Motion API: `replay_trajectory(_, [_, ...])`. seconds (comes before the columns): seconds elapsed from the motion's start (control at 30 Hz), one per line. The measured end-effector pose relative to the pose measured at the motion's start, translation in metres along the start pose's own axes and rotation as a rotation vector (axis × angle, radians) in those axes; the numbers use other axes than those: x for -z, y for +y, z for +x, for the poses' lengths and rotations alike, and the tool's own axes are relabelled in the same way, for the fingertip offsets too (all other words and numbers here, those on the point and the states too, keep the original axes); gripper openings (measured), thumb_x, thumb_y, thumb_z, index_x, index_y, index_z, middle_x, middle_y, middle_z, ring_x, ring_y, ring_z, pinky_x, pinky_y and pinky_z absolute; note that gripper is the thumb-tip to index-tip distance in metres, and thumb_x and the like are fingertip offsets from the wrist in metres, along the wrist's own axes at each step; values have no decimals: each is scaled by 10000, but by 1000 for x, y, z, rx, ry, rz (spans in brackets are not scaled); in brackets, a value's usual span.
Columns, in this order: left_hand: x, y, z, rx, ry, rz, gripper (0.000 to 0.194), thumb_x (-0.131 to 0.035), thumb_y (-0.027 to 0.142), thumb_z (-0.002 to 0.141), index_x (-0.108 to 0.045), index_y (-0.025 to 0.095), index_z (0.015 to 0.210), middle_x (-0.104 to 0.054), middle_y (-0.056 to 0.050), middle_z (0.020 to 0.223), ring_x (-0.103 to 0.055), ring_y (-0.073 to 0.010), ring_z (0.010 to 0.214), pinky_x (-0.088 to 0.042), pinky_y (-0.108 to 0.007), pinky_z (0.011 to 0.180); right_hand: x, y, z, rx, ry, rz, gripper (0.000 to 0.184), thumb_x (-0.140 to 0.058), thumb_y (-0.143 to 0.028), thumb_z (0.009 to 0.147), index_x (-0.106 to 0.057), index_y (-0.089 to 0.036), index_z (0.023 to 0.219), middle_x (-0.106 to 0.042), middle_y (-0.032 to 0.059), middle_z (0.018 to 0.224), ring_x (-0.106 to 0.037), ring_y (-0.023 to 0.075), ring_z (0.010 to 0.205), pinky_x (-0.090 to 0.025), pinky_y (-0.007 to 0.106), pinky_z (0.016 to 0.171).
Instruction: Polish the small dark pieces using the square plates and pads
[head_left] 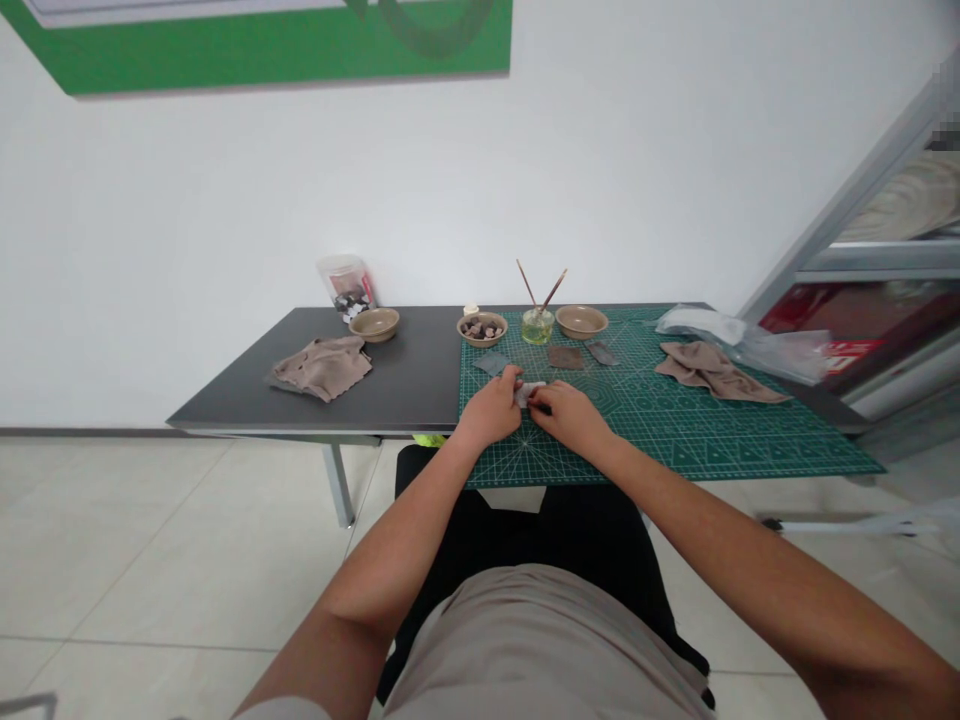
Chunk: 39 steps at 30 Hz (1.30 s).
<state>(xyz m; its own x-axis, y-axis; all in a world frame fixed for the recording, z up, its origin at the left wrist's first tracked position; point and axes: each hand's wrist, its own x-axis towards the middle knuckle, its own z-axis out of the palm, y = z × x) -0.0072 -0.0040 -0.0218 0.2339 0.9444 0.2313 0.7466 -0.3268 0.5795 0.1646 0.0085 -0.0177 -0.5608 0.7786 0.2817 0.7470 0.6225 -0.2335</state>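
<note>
My left hand (495, 406) is closed around a small light grey piece (529, 390) that looks like folded paper or cloth. Against the same piece, my right hand (571, 412) is pinched; a dark speck shows at its fingertips, too small to name. Both hands rest low over the green cutting mat (660, 440). Just beyond them lie a grey-blue sheet (491, 362), a brown sheet (565, 357) and a dark grey sheet (601, 352), all small and flat.
A bowl of small brown chunks (482, 329), a glass jar (537, 326) with two thin sticks, and a tan bowl (582, 321) stand behind. Leftward are a brown cloth (322, 368), another bowl (374, 323) and a clear tub (347, 285). Rightward lie a second cloth (712, 372) and plastic bag (780, 348).
</note>
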Motion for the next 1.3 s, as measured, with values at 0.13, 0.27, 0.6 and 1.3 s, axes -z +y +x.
replay_trajectory(0.13, [0,0,0,10,3,14,427,-452,95,877,-429,206,1289,-661,-140,1256,-632,-247,1188,-495,-403,1007,-3,-2,15,39,-22,17,125,-596,-154,922,-714,-159,881,-741,70,954,-609,210,955,-425,304,871])
replay_trajectory(0.27, [2,0,0,-3,-11,24,470,-448,63,853,-422,213,1297,-662,-122,1267,-614,-233,1213,-483,-381,1024,-1,8,23,-23,-34,-33,143,-592,-185,934,-721,-157,881,-729,77,903,-609,214,926,-419,303,829])
replay_trajectory(0.6, [0,-1,0,-10,-19,39,496,-455,58,844,-418,227,1308,-656,-105,1276,-596,-234,1225,-473,-382,1031,6,0,-1,-29,-24,-7,152,-587,-164,903,-711,-173,817,-724,77,884,-600,220,927,-432,313,829])
replay_trajectory(1.3, [2,2,-1,22,-30,32,505,-455,59,839,-421,232,1312,-660,-105,1282,-589,-234,1247,-465,-393,1038,6,1,-4,-63,1,-11,144,-595,-157,892,-700,-174,795,-713,67,836,-601,217,894,-430,307,804])
